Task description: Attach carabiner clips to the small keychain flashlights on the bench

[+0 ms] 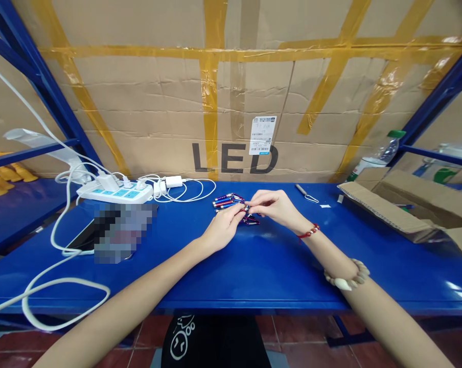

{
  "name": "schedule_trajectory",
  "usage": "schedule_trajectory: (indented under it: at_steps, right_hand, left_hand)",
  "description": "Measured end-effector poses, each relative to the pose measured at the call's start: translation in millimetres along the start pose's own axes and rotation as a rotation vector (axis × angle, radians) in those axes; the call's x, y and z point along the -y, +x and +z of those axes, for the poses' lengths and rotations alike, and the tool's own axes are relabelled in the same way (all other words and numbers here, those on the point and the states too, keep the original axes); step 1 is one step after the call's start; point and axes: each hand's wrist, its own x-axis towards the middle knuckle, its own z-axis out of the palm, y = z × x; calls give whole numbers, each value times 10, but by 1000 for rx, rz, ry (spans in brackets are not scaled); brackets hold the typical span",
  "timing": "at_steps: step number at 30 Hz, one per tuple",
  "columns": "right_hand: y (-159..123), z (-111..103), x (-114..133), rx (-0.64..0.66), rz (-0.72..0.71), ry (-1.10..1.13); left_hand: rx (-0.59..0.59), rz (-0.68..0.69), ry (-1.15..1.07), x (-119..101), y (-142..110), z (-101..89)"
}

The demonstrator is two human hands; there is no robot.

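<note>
Over the middle of the blue table my two hands meet, fingers closed. My left hand (222, 226) pinches a small shiny metal piece (247, 209), mostly hidden by the fingers. From the other side, my right hand (275, 207) has thumb and fingertips closed at that same piece. Right behind and beside the left fingers lies a small pile of slim metallic tubes (225, 203) in red, blue and purple, with silver ends. Clip-like loops (251, 220) in dark red and purple show just below the fingertips.
A white power strip (116, 193) with plugs and looping cables stands at left, near a partly blurred dark flat device (116, 230). At right are an open cardboard box (388, 217), a bottle (380, 153) and a small grey tool with a wire loop (306, 194). A large carton (158, 117) stands behind.
</note>
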Motion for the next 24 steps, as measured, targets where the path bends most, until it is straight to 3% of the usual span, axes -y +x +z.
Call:
schedule_trajectory:
  at_steps: [8,24]
  right_hand:
    - [-6,9,-19,79,-40,-5]
    - [-13,55,-175,28,-13,-63]
  left_hand:
    - [58,40,-11,38,-30,10]
    - [66,37,109,142,-9,-27]
